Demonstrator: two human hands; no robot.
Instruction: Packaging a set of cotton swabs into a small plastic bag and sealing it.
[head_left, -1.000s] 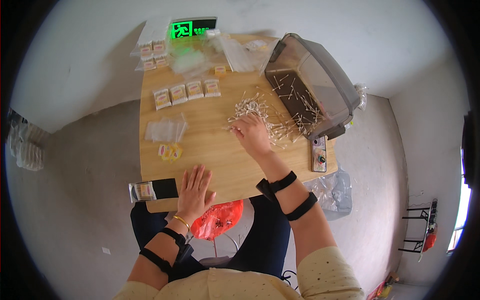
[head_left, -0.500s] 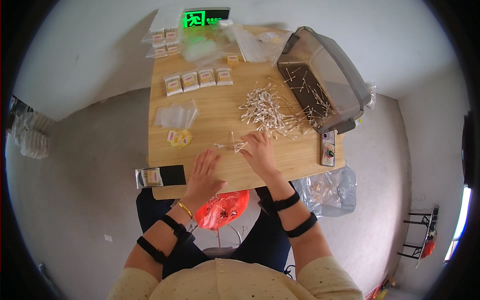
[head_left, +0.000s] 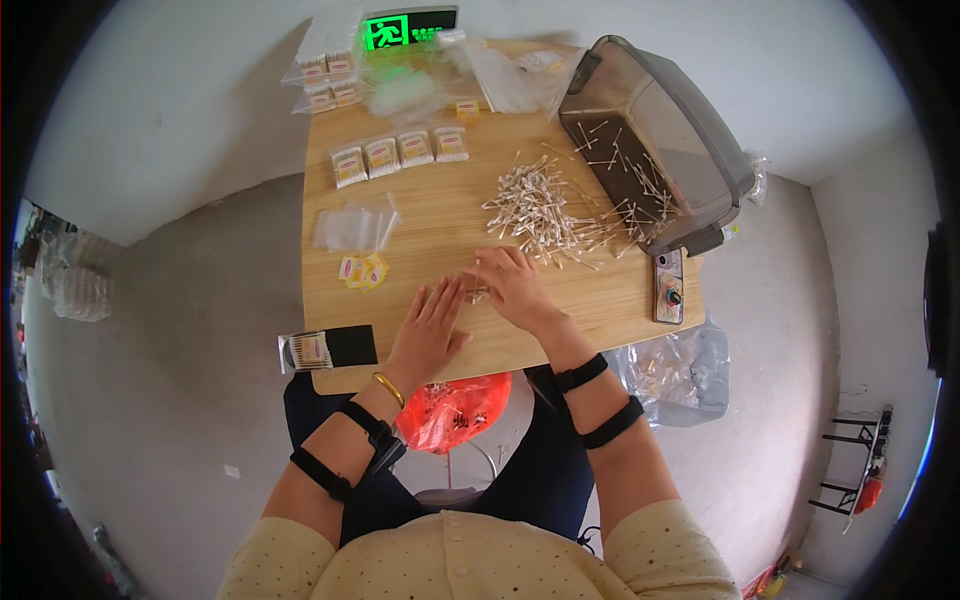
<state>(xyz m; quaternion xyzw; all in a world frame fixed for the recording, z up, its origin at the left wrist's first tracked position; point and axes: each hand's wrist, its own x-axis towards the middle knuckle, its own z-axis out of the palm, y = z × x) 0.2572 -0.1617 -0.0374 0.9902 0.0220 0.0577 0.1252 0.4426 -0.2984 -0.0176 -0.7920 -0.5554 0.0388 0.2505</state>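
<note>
My left hand lies flat near the table's front edge, its fingers stretched out and close to a few white cotton swabs. Over those same swabs bends my right hand, its thumb and fingers curled around them. Part of the small bunch is hidden beneath the fingers. Beyond my hands spreads a loose pile of cotton swabs. Left of my hands lie small yellow-and-white cards, with clear plastic bags behind them.
A grey see-through bin lies tipped on its side with swabs inside. Filled swab packets stand in a row. A phone is at the right edge, a black pad at the front left. A red bag hangs below the table.
My left hand has moved right and forward to the small bunch of swabs. My right hand has shifted slightly forward, its fingers now nearly meeting the left ones.
</note>
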